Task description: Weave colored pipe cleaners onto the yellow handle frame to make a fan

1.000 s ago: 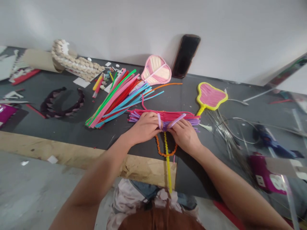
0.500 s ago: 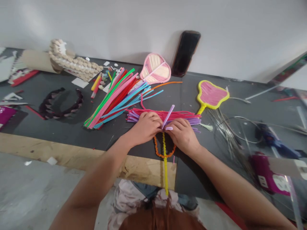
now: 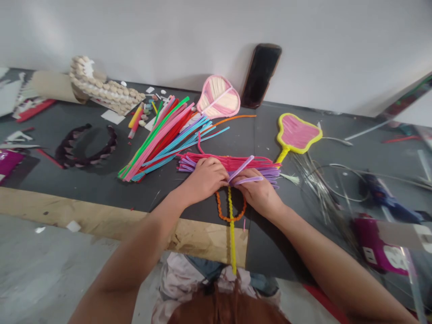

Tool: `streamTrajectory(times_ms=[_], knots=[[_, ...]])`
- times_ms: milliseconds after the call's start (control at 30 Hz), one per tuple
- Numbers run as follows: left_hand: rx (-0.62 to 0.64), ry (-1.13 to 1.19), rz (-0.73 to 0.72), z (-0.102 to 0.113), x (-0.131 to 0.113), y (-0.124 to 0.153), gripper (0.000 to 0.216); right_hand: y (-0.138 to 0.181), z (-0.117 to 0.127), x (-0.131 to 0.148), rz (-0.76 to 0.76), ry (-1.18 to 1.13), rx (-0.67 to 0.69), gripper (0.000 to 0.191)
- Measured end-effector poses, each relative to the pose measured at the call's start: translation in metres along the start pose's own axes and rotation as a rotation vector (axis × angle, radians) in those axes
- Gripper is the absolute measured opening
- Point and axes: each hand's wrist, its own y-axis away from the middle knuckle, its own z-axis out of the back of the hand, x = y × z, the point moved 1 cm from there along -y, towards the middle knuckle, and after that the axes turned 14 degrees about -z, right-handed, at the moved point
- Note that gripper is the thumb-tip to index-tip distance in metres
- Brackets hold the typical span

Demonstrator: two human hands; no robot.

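My left hand (image 3: 209, 177) and my right hand (image 3: 258, 191) meet at the table's front part, fingers pinched close together. Between them two ends of a purple pipe cleaner (image 3: 241, 168) stick up and to the right. Below the fingertips hang a twisted yellow pipe cleaner stem (image 3: 231, 234) and a wavy orange loop (image 3: 221, 211), whose upper ends my fingers hide. Just behind my hands lies a bundle of pink-red pipe cleaners (image 3: 232, 161) with purple pipe cleaners (image 3: 270, 173) along its near side; my hands partly cover it.
Mixed pipe cleaners (image 3: 162, 139) lie at left, beside a dark headband (image 3: 86, 159). A phone (image 3: 261, 74) leans on the wall near a pink-and-cream shape (image 3: 216, 101). On the right are a yellow-rimmed pink shape (image 3: 299, 133), wires (image 3: 313, 189) and a purple-and-white box (image 3: 381, 247).
The purple pipe cleaner's two ends have tilted further right, and more of the lower one shows. My right hand has shifted slightly; my left hand stays nearly in place.
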Motion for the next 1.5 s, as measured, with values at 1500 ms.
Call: streamTrajectory(times_ms=[1500], knots=[[-0.075,-0.203,-0.050,-0.001,-0.012,-0.004,0.029,-0.006,0.004,0.008,-0.312,-0.475,-0.007,0.012]])
